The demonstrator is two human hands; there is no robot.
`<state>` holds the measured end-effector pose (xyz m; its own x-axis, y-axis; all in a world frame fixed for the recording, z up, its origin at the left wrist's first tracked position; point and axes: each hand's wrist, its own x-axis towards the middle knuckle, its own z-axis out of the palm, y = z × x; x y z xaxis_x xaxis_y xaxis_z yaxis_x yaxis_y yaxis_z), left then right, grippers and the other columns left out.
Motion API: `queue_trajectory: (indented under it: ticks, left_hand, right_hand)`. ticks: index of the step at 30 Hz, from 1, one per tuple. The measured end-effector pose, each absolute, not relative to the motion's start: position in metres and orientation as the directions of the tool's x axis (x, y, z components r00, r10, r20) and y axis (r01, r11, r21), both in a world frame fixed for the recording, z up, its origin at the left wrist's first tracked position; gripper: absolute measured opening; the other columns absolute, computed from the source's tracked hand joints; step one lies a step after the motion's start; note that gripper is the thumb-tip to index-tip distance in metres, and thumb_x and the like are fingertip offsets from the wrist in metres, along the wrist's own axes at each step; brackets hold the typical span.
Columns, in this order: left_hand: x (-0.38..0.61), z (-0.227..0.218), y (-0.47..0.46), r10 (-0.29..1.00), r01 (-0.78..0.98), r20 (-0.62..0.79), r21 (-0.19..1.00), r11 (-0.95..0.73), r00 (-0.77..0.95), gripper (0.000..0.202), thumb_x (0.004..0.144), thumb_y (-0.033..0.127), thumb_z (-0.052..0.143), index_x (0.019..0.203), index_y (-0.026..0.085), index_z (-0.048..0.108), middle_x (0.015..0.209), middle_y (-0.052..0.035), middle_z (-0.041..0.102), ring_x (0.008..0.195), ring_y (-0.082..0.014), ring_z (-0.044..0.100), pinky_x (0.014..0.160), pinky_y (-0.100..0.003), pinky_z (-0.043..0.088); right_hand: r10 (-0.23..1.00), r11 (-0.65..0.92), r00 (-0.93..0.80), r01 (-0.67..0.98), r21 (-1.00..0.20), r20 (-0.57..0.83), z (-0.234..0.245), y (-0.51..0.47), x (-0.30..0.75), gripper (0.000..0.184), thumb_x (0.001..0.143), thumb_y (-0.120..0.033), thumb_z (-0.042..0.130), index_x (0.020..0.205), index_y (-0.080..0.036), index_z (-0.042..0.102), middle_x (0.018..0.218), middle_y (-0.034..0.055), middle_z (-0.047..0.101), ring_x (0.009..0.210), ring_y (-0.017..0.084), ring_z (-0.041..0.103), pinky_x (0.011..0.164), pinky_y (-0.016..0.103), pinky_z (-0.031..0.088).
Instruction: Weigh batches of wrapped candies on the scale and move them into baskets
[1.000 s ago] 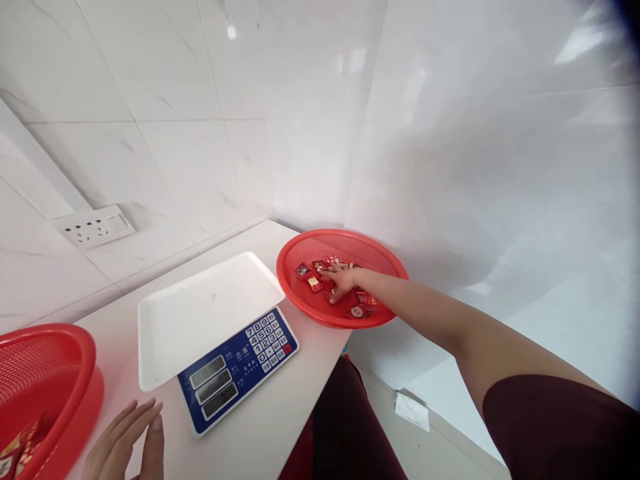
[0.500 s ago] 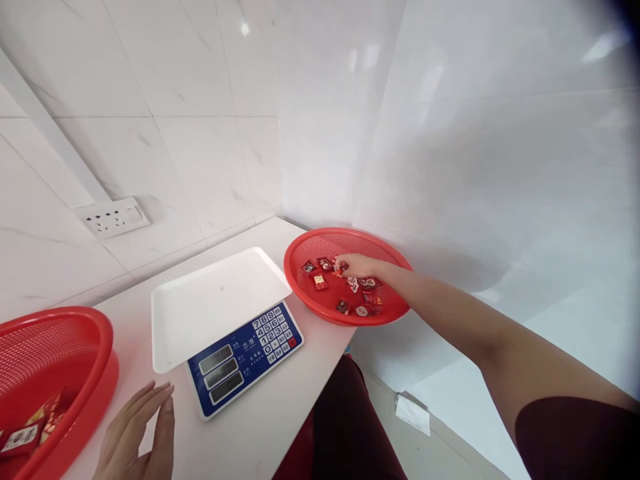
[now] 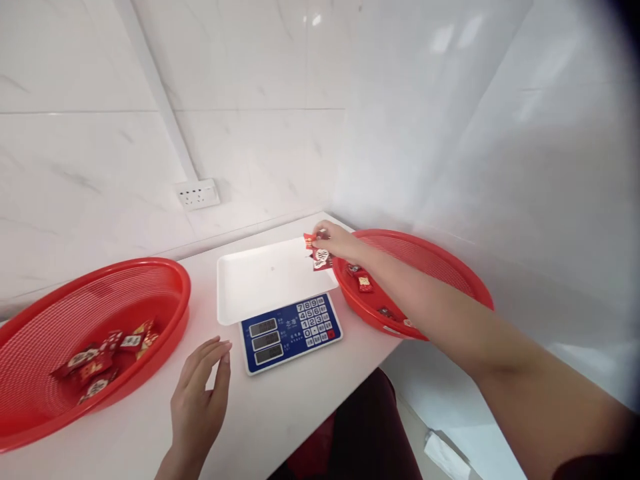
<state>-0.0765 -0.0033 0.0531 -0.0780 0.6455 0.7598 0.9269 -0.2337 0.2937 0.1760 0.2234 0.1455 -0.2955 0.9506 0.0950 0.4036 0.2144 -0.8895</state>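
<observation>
My right hand pinches small red snack packets with white and dark printing over the right end of the scale's white pan; whether they touch the pan I cannot tell. Over the table front my left hand is open, holding nothing, its fingers loosely bent and the thumb apart. It is nearest the blue keypad panel of the scale, which has several number displays. To the right stands a red mesh basket, partly hidden by my right forearm, with several red packets inside.
Another red mesh basket stands on the left with several snack packets in it. The white table runs along a tiled wall with a socket. A second wall closes off the right side. Something white lies on the floor.
My right hand has come out of the right basket and moved left to the scale pan with packets in its fingers. The view has turned right-to-left, showing more of the left basket.
</observation>
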Motion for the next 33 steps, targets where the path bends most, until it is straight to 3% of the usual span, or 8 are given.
queue_trajectory:
  ticks: [7, 12, 16, 23, 27, 30, 33]
  left_hand:
    - [-0.091, 0.055, -0.022, 0.640, 0.928, 0.752, 0.334, -0.164, -0.157, 0.014, 0.084, 0.019, 0.052, 0.094, 0.020, 0.062, 0.093, -0.0053, 0.068, 0.095, -0.0177, 0.063, 0.079, -0.030, 0.054]
    - [-0.093, 0.051, -0.021, 0.662, 0.925, 0.733, 0.345, -0.161, -0.158, 0.014, 0.084, 0.019, 0.052, 0.094, 0.021, 0.062, 0.095, -0.0059, 0.068, 0.095, -0.0177, 0.063, 0.070, -0.025, 0.055]
    - [-0.086, 0.053, -0.015, 0.655, 0.919, 0.748, 0.326, -0.220, -0.109, 0.015, 0.084, 0.015, 0.052, 0.094, 0.020, 0.062, 0.094, -0.0062, 0.067, 0.094, -0.0172, 0.063, 0.073, -0.026, 0.055]
    - [-0.084, 0.056, -0.015, 0.656, 0.915, 0.749, 0.321, -0.243, -0.088, 0.016, 0.083, 0.014, 0.052, 0.095, 0.020, 0.061, 0.095, -0.0062, 0.067, 0.094, -0.0161, 0.063, 0.073, -0.024, 0.055]
    - [-0.087, 0.053, -0.018, 0.654, 0.916, 0.749, 0.328, -0.231, -0.104, 0.017, 0.083, 0.017, 0.052, 0.096, 0.021, 0.062, 0.095, -0.0060, 0.067, 0.093, -0.0173, 0.063, 0.077, -0.027, 0.054]
    - [-0.088, 0.051, -0.018, 0.661, 0.913, 0.739, 0.349, -0.210, -0.131, 0.017, 0.084, 0.019, 0.051, 0.097, 0.022, 0.063, 0.096, -0.0053, 0.067, 0.092, -0.0176, 0.064, 0.076, -0.027, 0.055]
    - [-0.088, 0.051, -0.018, 0.656, 0.906, 0.743, 0.361, -0.223, -0.134, 0.018, 0.084, 0.019, 0.051, 0.097, 0.022, 0.063, 0.095, -0.0048, 0.067, 0.090, -0.0172, 0.065, 0.075, -0.027, 0.055]
  right_hand:
    - [0.912, 0.215, -0.407, 0.377, -0.901, 0.048, 0.139, 0.221, 0.106, 0.018, 0.083, -0.026, 0.053, 0.101, -0.024, 0.050, 0.098, 0.0033, 0.054, 0.083, 0.014, 0.055, 0.053, 0.023, 0.056]
    - [0.887, 0.206, -0.461, 0.431, -0.879, -0.018, 0.131, 0.222, 0.116, 0.034, 0.082, -0.023, 0.054, 0.115, -0.023, 0.049, 0.104, 0.0069, 0.057, 0.082, 0.015, 0.056, 0.053, 0.024, 0.057]
    - [0.890, 0.205, -0.454, 0.461, -0.863, -0.031, 0.124, 0.221, 0.121, 0.033, 0.084, -0.024, 0.051, 0.117, -0.024, 0.051, 0.108, 0.0069, 0.056, 0.088, 0.017, 0.055, 0.050, 0.020, 0.055]
    - [0.901, 0.145, -0.433, 0.373, -0.916, -0.033, 0.125, 0.225, 0.114, 0.041, 0.089, -0.030, 0.043, 0.130, -0.025, 0.040, 0.118, 0.0081, 0.053, 0.081, 0.014, 0.060, 0.051, 0.021, 0.055]
    - [0.901, 0.263, -0.432, 0.476, -0.839, 0.037, 0.124, 0.224, 0.106, 0.045, 0.087, -0.025, 0.047, 0.131, -0.022, 0.040, 0.125, 0.0095, 0.052, 0.099, 0.018, 0.058, 0.071, 0.029, 0.055]
    - [0.865, 0.422, -0.487, 0.580, -0.697, 0.119, 0.124, 0.218, 0.097, 0.045, 0.084, -0.021, 0.052, 0.128, -0.017, 0.047, 0.130, 0.0118, 0.050, 0.113, 0.021, 0.052, 0.093, 0.034, 0.045]
    - [0.799, 0.562, -0.574, 0.604, -0.566, 0.180, 0.122, 0.208, 0.084, 0.044, 0.082, -0.029, 0.056, 0.125, -0.017, 0.052, 0.134, 0.0114, 0.048, 0.125, 0.024, 0.040, 0.104, 0.038, 0.033]
